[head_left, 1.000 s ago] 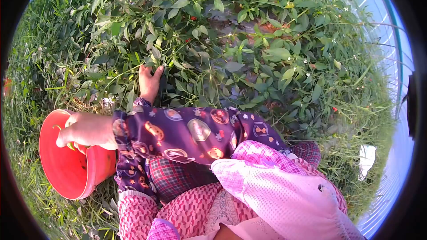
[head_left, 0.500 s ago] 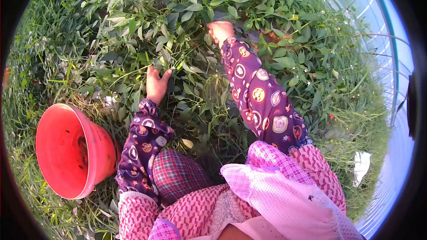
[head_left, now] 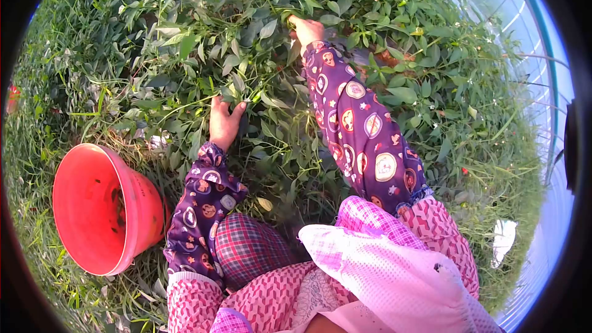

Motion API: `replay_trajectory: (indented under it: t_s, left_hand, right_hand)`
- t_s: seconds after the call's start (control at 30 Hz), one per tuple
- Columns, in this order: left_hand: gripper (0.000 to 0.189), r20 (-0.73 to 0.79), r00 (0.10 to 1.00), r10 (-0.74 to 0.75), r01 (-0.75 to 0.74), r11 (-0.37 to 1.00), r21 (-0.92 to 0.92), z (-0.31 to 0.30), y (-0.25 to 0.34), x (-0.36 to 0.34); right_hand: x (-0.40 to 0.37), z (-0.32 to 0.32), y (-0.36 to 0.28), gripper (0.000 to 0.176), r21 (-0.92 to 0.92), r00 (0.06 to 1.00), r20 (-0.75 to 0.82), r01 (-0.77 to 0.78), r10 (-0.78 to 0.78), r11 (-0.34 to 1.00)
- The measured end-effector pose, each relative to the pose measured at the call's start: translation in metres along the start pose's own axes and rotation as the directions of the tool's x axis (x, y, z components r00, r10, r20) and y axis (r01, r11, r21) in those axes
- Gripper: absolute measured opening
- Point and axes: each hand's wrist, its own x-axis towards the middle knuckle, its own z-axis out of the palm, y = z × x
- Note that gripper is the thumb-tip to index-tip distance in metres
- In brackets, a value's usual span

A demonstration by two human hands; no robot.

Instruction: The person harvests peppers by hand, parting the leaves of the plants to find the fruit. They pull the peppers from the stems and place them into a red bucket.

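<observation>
Leafy plants point(head_left: 401, 94) spread ahead, tangled, could tear if tugged hard; red bucket point(head_left: 86, 200) beside left sleeve point(head_left: 200, 209), a bump could tip it; right hand point(head_left: 308, 31) curled in the plants, left hand point(head_left: 224, 124) also at them, thumb parted, can't tell what either grips

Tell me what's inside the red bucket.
The red bucket has a few dark specks on its inner wall and something dark deeper in, too unclear to identify. The rim's right side covers the rest.
</observation>
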Motion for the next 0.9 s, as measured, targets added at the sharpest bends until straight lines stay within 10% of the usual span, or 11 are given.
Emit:
replay_trajectory:
  t_s: [0.1, 0.33, 0.53, 0.7, 0.77, 0.9]
  left_hand:
    - [0.043, -0.031, 0.999, 0.038, -0.038, 0.999, 0.0, -0.001, 0.003, -0.002]
    - [0.04, -0.026, 0.999, 0.018, -0.02, 0.998, -0.057, 0.002, -0.002, 0.001]
    - [0.043, -0.006, 1.0, 0.006, -0.006, 1.0, -0.025, 0.001, -0.006, 0.0]
    - [0.044, -0.014, 1.0, -0.008, 0.008, 1.0, 0.026, -0.001, -0.002, -0.002]
    - [0.043, -0.009, 1.0, -0.023, 0.022, 0.998, -0.058, 0.004, -0.01, 0.0]
    - [0.033, 0.12, 0.981, -0.154, 0.187, 0.918, -0.35, 0.003, -0.023, 0.005]
  right_hand:
    - [-0.009, -0.008, -0.019, 0.017, 0.154, 0.992, 0.076, -0.114, 0.103, 0.982]
    - [-0.012, -0.026, -0.043, 0.016, -0.157, 0.935, 0.291, -0.163, 0.203, 0.974]
    - [-0.032, -0.021, -0.069, 0.017, 0.146, 0.773, 0.557, -0.45, 0.303, 0.881]
    - [-0.039, -0.054, -0.123, 0.024, 0.434, 0.508, 0.85, -0.524, -0.14, 0.733]
    - [-0.072, -0.069, -0.137, 0.029, 0.57, 0.713, 0.693, -0.451, -0.106, 0.686]
    - [-0.074, -0.11, -0.085, 0.02, 0.496, 0.72, 0.694, -0.441, -0.036, 0.748]
